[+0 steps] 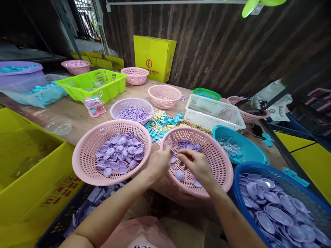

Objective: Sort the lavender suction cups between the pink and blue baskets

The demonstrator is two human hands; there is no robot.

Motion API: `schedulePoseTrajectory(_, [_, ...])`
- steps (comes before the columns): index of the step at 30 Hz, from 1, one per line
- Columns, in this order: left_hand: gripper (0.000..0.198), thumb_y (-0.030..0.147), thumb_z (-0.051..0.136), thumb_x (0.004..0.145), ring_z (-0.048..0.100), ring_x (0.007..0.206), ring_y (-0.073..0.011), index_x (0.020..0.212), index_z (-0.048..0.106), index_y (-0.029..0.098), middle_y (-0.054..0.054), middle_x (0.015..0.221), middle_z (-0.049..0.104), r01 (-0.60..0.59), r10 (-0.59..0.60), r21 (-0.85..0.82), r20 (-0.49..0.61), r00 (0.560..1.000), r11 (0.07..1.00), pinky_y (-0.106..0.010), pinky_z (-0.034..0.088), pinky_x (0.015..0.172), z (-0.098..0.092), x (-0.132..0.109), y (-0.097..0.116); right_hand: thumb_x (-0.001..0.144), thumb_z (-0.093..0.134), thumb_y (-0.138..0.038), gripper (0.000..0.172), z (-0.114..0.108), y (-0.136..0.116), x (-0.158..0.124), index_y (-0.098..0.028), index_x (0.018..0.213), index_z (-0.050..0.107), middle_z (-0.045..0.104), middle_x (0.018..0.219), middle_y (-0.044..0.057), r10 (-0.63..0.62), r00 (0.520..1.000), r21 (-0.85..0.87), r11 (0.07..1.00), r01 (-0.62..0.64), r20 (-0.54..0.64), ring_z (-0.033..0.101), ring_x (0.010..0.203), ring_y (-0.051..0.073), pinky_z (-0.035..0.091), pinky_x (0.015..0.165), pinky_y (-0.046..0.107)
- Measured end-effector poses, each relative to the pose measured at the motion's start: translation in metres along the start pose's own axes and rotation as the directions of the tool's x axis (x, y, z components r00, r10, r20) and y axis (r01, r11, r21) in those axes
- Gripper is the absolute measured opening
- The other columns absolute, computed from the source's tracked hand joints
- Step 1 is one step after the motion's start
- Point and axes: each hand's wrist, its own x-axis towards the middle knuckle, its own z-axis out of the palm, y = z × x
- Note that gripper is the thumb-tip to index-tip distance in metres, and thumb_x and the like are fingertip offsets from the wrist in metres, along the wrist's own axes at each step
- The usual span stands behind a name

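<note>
Both hands meet over the left part of a pink basket (pixel 222 172) that holds some purple oval pieces (pixel 179 175). My left hand (pixel 161 161) is closed around a small purple piece (pixel 173 158), partly hidden by the fingers. Close beside it on the right, my right hand (pixel 196 165) has its fingers pinched together near that piece; what they hold, if anything, is too small to tell. To the left, another pink basket (pixel 80 162) bears a pile of purple shell-like pieces (pixel 120 153).
A blue basket (pixel 236 179) of larger purple pieces stands at the lower right, beside a teal basin (pixel 254 153). Behind the pink baskets lie loose cream and blue parts (pixel 159 125), a purple basket (pixel 113 110) and a white basket (pixel 214 119). Yellow cartons flank the table.
</note>
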Motion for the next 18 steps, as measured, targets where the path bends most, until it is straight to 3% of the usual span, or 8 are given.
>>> schedulePoseTrajectory(2, [0.027, 0.015, 0.032, 0.088, 0.064, 0.078, -0.0255, 0.107, 0.05, 0.013, -0.014, 0.084, 0.065, 0.175, -0.17, 0.133, -0.054, 0.984, 0.975, -0.033, 0.047, 0.065, -0.018, 0.001, -0.027, 0.081, 0.046, -0.03, 0.026, -0.012, 0.018, 0.012, -0.015, 0.097, 0.061, 0.064, 0.072, 0.003, 0.107, 0.984, -0.064, 0.993, -0.099, 0.139, 0.057, 0.056, 0.014, 0.041, 0.049, 0.023])
schedulePoseTrajectory(5, [0.03, 0.015, 0.033, 0.087, 0.06, 0.091, -0.0292, 0.111, 0.049, 0.009, -0.018, 0.094, 0.062, 0.339, -0.302, 0.295, -0.164, 0.939, 0.893, -0.04, 0.047, 0.075, -0.036, 0.0, -0.062, 0.076, 0.052, -0.019, 0.017, -0.01, 0.045, 0.025, -0.016, 0.087, 0.065, 0.066, 0.075, 0.005, 0.233, 0.921, -0.449, 0.89, -0.073, 0.313, 0.06, 0.069, 0.016, 0.04, 0.058, 0.024])
schedulePoseTrajectory(7, [0.033, 0.015, 0.038, 0.084, 0.052, 0.106, -0.0315, 0.115, 0.046, 0.007, -0.021, 0.109, 0.056, 0.329, -0.239, 0.363, -0.271, 0.932, 0.872, -0.044, 0.042, 0.086, -0.037, -0.001, -0.07, 0.073, 0.053, -0.011, 0.018, 0.005, 0.057, 0.028, -0.016, 0.082, 0.066, 0.068, 0.08, 0.007, 0.291, 0.85, -0.603, 0.797, 0.039, 0.44, 0.061, 0.078, 0.018, 0.038, 0.062, 0.024])
schedulePoseTrajectory(10, [0.039, 0.01, 0.041, 0.081, 0.046, 0.112, -0.028, 0.12, 0.043, 0.006, -0.02, 0.115, 0.051, 0.186, -0.062, 0.357, -0.332, 0.941, 0.915, -0.04, 0.038, 0.094, -0.025, 0.002, -0.055, 0.072, 0.051, -0.008, 0.021, 0.034, 0.066, 0.029, -0.014, 0.086, 0.066, 0.068, 0.087, 0.011, 0.313, 0.789, -0.645, 0.752, 0.133, 0.529, 0.061, 0.082, 0.02, 0.038, 0.062, 0.024])
schedulePoseTrajectory(12, [0.038, 0.006, 0.037, 0.082, 0.051, 0.105, -0.0231, 0.119, 0.045, 0.008, -0.016, 0.108, 0.055, 0.043, 0.036, 0.305, -0.25, 0.968, 0.952, -0.035, 0.041, 0.09, -0.013, 0.009, -0.036, 0.072, 0.05, -0.007, 0.02, 0.049, 0.07, 0.027, -0.01, 0.084, 0.066, 0.068, 0.086, 0.014, 0.314, 0.787, -0.651, 0.746, 0.141, 0.531, 0.061, 0.081, 0.021, 0.038, 0.063, 0.024])
schedulePoseTrajectory(14, [0.035, 0.004, 0.036, 0.082, 0.055, 0.099, -0.0213, 0.113, 0.05, 0.011, -0.013, 0.103, 0.059, -0.096, 0.124, 0.259, -0.095, 0.988, 0.961, -0.033, 0.044, 0.085, 0.0, 0.021, -0.018, 0.073, 0.045, -0.002, 0.023, 0.057, 0.076, 0.026, -0.009, 0.082, 0.065, 0.067, 0.084, 0.015, 0.309, 0.794, -0.65, 0.747, 0.138, 0.523, 0.061, 0.079, 0.021, 0.039, 0.064, 0.025])
schedulePoseTrajectory(16, [0.031, 0.003, 0.041, 0.079, 0.058, 0.096, -0.0225, 0.105, 0.055, 0.012, -0.013, 0.1, 0.061, -0.223, 0.204, 0.218, 0.106, 0.973, 0.95, -0.033, 0.046, 0.081, 0.012, 0.04, -0.004, 0.073, 0.04, 0.001, 0.028, 0.061, 0.082, 0.024, -0.009, 0.082, 0.065, 0.067, 0.084, 0.014, 0.293, 0.803, -0.641, 0.755, 0.14, 0.52, 0.06, 0.077, 0.019, 0.039, 0.065, 0.024])
schedulePoseTrajectory(18, [0.027, 0.001, 0.046, 0.074, 0.06, 0.093, -0.0247, 0.095, 0.061, 0.01, -0.015, 0.096, 0.064, -0.297, 0.246, 0.174, 0.266, 0.932, 0.939, -0.033, 0.048, 0.078, 0.024, 0.062, 0.009, 0.073, 0.04, 0.002, 0.028, 0.061, 0.088, 0.024, -0.01, 0.081, 0.065, 0.067, 0.084, 0.013, 0.268, 0.816, -0.625, 0.768, 0.141, 0.513, 0.06, 0.076, 0.018, 0.04, 0.068, 0.025])
